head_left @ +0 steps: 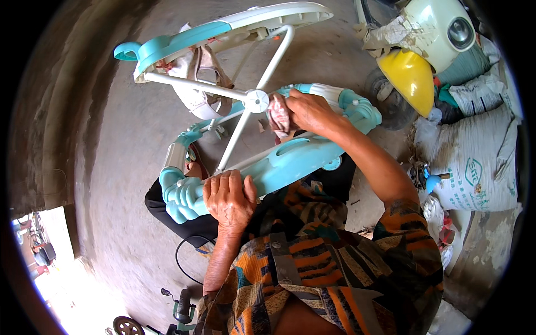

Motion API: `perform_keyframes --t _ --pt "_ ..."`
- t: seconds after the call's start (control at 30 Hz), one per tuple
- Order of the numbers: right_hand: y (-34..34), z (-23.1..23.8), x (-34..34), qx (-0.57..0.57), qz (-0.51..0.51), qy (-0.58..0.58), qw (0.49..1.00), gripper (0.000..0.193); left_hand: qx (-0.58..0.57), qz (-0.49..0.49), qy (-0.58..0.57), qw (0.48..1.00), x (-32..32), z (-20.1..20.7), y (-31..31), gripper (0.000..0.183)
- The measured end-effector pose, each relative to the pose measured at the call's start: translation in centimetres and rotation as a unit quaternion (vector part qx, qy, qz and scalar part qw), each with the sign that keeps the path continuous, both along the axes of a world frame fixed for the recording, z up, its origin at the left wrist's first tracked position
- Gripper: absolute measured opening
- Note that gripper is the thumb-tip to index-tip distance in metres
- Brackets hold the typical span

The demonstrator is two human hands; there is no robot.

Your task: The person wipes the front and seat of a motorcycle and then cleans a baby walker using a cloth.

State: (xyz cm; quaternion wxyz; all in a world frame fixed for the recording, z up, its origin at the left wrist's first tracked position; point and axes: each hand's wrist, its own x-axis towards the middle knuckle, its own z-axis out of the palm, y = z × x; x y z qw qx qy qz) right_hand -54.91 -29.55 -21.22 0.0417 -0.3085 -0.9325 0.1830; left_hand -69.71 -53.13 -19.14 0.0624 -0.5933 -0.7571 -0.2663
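A teal and white baby walker (290, 164) lies tipped across my lap, its crossed white tubes meeting at a round hub. My left hand (229, 196) is wrapped over the near teal edge of its base, gripping it. In my right hand (312, 113) is a crumpled pinkish cloth (278, 115), held against the inner side of the frame beside the hub. The fabric seat (192, 84) hangs from the upper teal and white ring (234, 25). My right fingertips are partly hidden by the cloth.
On the right, white woven sacks (474, 159) are piled by a yellow plastic shell (410, 81) and a pale body with a round headlamp (441, 30). A wheel stands behind the shell. Bicycle parts (181, 307) show at the lower left, on the concrete floor (120, 184).
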Motion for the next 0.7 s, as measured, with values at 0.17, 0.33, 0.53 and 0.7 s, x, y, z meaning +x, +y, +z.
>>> perform_keyframes --t 0.17,0.33,0.53,0.7 --pt "0.0 0.8 2.0 -0.014 -0.02 -0.121 0.992 0.016 0.001 0.0 0.003 1.0 -0.1 -0.3 -0.2 0.022" --pt "0.7 0.8 3.4 -0.019 0.002 -0.131 0.991 0.015 -0.003 0.002 -0.002 1.0 0.0 -0.2 -0.2 0.022" --pt "1.7 0.6 -0.2 -0.074 0.041 -0.051 0.995 0.014 0.004 0.003 0.0 1.0 -0.1 -0.2 -0.2 0.023" --pt "1.8 0.3 -1.8 -0.127 0.059 0.036 0.989 0.017 0.004 0.004 0.002 1.0 -0.2 -0.2 -0.1 0.022"
